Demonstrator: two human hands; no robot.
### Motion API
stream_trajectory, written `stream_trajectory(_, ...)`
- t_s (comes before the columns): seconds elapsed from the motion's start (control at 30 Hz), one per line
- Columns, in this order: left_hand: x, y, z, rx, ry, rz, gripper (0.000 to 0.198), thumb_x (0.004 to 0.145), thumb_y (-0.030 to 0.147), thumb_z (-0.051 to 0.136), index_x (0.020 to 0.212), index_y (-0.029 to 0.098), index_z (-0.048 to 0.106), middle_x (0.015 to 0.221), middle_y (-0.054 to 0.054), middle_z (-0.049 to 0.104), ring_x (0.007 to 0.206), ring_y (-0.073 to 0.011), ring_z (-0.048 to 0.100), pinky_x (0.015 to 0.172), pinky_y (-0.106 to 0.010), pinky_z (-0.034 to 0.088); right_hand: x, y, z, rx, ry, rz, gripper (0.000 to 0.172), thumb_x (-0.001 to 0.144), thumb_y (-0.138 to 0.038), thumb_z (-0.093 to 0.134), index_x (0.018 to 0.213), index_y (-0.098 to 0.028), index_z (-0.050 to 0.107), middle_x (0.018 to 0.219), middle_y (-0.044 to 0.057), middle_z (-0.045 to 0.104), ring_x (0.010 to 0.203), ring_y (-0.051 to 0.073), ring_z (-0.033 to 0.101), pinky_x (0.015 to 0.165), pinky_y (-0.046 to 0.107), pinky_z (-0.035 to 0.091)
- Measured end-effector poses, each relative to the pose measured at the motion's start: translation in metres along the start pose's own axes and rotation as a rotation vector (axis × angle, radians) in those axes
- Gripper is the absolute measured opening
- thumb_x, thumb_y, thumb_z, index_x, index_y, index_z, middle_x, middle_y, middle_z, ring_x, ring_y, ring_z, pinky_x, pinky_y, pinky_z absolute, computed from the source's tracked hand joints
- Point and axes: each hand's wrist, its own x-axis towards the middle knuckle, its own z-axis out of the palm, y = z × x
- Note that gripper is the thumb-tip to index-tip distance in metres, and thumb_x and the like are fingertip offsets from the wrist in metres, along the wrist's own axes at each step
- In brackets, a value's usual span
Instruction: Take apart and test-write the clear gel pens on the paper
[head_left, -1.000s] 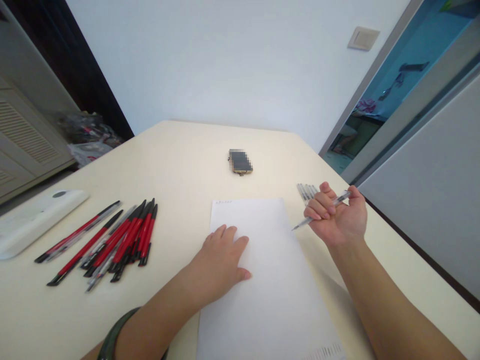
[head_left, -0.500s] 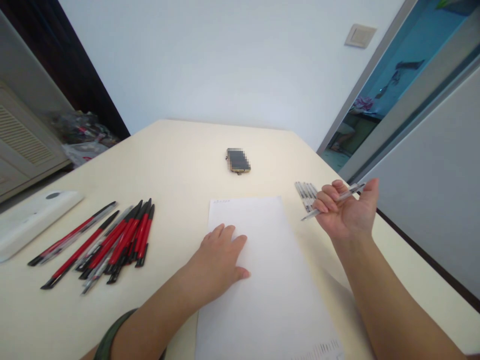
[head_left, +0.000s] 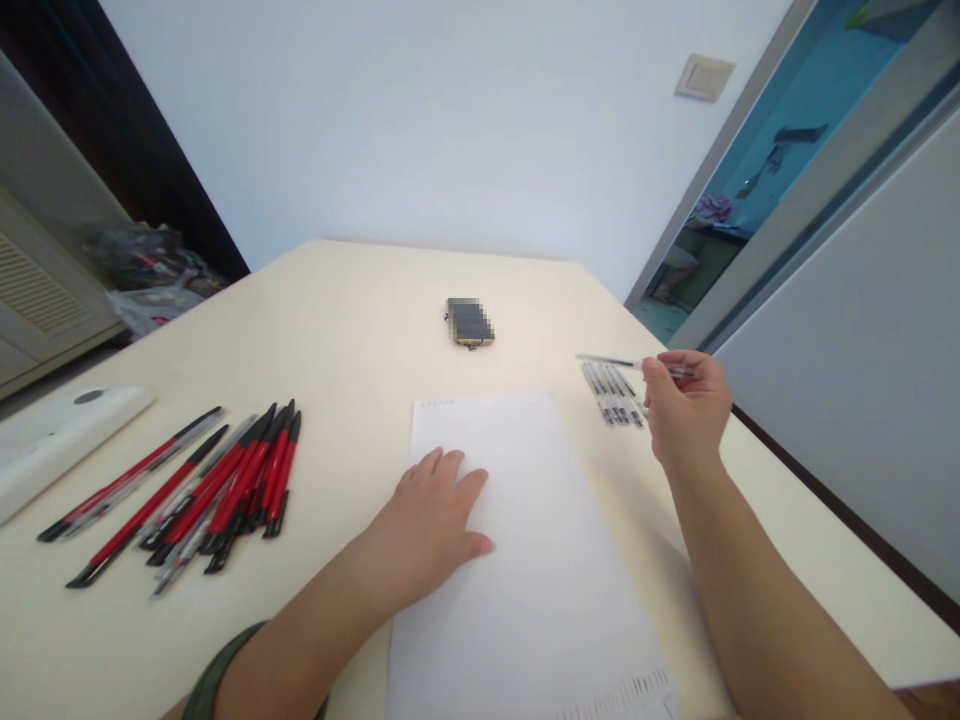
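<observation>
My left hand (head_left: 435, 515) lies flat with spread fingers on the left side of a white sheet of paper (head_left: 525, 560). Short pen strokes run along the sheet's near right corner, and small writing shows at its far left. My right hand (head_left: 686, 405) is raised over the right of the table, fingers closed around a clear pen (head_left: 611, 359) whose thin end points left. Beneath and beside that hand lies a row of clear pens (head_left: 609, 390), partly hidden by it. To the left of the paper is a loose pile of red-and-black pens (head_left: 240, 480) with some clear ones mixed in.
A blurred-out dark phone-like object (head_left: 470, 322) lies at the back of the cream table (head_left: 352, 320). A long white device (head_left: 67, 440) is at the left edge. The wall (head_left: 450, 120) rises behind the table; a sliding door (head_left: 862, 350) stands to the right.
My right hand has turned over from palm-up to back-up, swinging the pen so its thin end points left above the row. My left hand stays on the paper. The view has shifted slightly.
</observation>
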Motion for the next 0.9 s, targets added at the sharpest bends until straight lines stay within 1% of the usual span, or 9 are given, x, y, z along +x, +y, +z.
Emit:
stream_trajectory(0.07, -0.001, 0.000, 0.000, 0.003, 0.004, 0.003, 0.054, 0.069, 0.045, 0.053, 0.116, 0.021, 0.044, 0.126, -0.012, 0.036, 0.120, -0.0291, 0.025, 0.096, -0.043, 0.022, 0.001, 0.008, 0.000, -0.199, 0.059, -0.141, 0.018, 0.064, -0.031, 0.059, 0.077, -0.020, 0.055, 0.066, -0.002, 0.054, 0.053, 0.010, 0.045, 0.050, 0.024, 0.034)
stream_trajectory(0.1, -0.001, 0.000, 0.000, 0.004, 0.003, 0.001, 0.054, 0.069, 0.045, 0.053, 0.116, 0.021, 0.044, 0.126, -0.012, 0.036, 0.120, -0.0292, 0.025, 0.096, -0.043, 0.022, 0.001, 0.012, 0.001, -0.315, 0.076, -0.192, 0.017, 0.064, -0.031, 0.059, 0.076, -0.019, 0.056, 0.067, 0.000, 0.056, 0.054, 0.011, 0.046, 0.052, 0.025, 0.035)
stream_trajectory(0.13, -0.001, 0.000, 0.000, 0.004, 0.002, 0.001, 0.054, 0.069, 0.045, 0.052, 0.116, 0.021, 0.044, 0.126, -0.012, 0.036, 0.120, -0.0293, 0.025, 0.096, -0.043, 0.023, 0.002, 0.017, 0.001, -0.430, 0.074, -0.209, 0.017, 0.064, -0.032, 0.059, 0.074, -0.018, 0.057, 0.066, 0.001, 0.057, 0.056, 0.012, 0.047, 0.054, 0.027, 0.035)
stream_trajectory(0.23, -0.001, 0.000, 0.001, 0.006, -0.001, 0.006, 0.054, 0.068, 0.044, 0.053, 0.116, 0.020, 0.044, 0.125, -0.013, 0.037, 0.120, -0.0300, 0.026, 0.095, -0.044, 0.023, 0.006, 0.030, 0.000, -0.735, 0.070, -0.179, 0.019, 0.064, -0.037, 0.057, 0.068, -0.018, 0.056, 0.060, 0.002, 0.056, 0.055, 0.015, 0.048, 0.055, 0.029, 0.035)
stream_trajectory(0.33, -0.001, 0.000, 0.001, 0.010, 0.006, 0.005, 0.054, 0.068, 0.044, 0.054, 0.116, 0.021, 0.045, 0.124, -0.013, 0.038, 0.119, -0.0305, 0.026, 0.095, -0.044, 0.024, 0.012, 0.040, -0.002, -0.945, 0.067, -0.102, 0.022, 0.063, -0.040, 0.055, 0.065, -0.018, 0.054, 0.059, 0.003, 0.055, 0.055, 0.016, 0.048, 0.054, 0.029, 0.034)
stream_trajectory(0.47, 0.000, 0.000, 0.002, 0.006, 0.019, -0.001, 0.054, 0.067, 0.044, 0.054, 0.115, 0.021, 0.045, 0.124, -0.013, 0.038, 0.119, -0.0308, 0.026, 0.095, -0.044, 0.024, 0.015, 0.046, -0.003, -1.099, -0.021, -0.010, 0.023, 0.063, -0.041, 0.053, 0.067, -0.019, 0.055, 0.063, 0.004, 0.057, 0.061, 0.018, 0.051, 0.056, 0.029, 0.035)
stream_trajectory(0.57, 0.000, 0.000, 0.002, 0.001, 0.020, 0.000, 0.053, 0.067, 0.044, 0.054, 0.114, 0.021, 0.046, 0.124, -0.013, 0.038, 0.120, -0.0310, 0.025, 0.094, -0.045, 0.024, 0.012, 0.047, 0.000, -1.184, -0.073, 0.035, 0.027, 0.063, -0.044, 0.049, 0.070, -0.019, 0.056, 0.067, 0.005, 0.059, 0.066, 0.021, 0.053, 0.056, 0.030, 0.036)
stream_trajectory(0.77, 0.000, -0.001, 0.003, -0.020, 0.022, 0.000, 0.053, 0.067, 0.043, 0.055, 0.114, 0.021, 0.046, 0.125, -0.013, 0.037, 0.120, -0.0312, 0.024, 0.095, -0.045, 0.023, 0.009, 0.047, 0.003, -1.293, -0.127, 0.119, 0.032, 0.063, -0.049, 0.046, 0.075, -0.022, 0.059, 0.074, 0.007, 0.060, 0.072, 0.025, 0.055, 0.055, 0.033, 0.038)
stream_trajectory(0.9, 0.000, 0.000, 0.002, -0.022, 0.011, -0.004, 0.052, 0.067, 0.043, 0.055, 0.114, 0.021, 0.046, 0.125, -0.013, 0.038, 0.120, -0.0313, 0.025, 0.094, -0.046, 0.024, 0.009, 0.048, 0.003, -1.320, -0.130, 0.151, 0.032, 0.064, -0.049, 0.045, 0.075, -0.022, 0.059, 0.075, 0.008, 0.060, 0.073, 0.026, 0.056, 0.056, 0.035, 0.040)
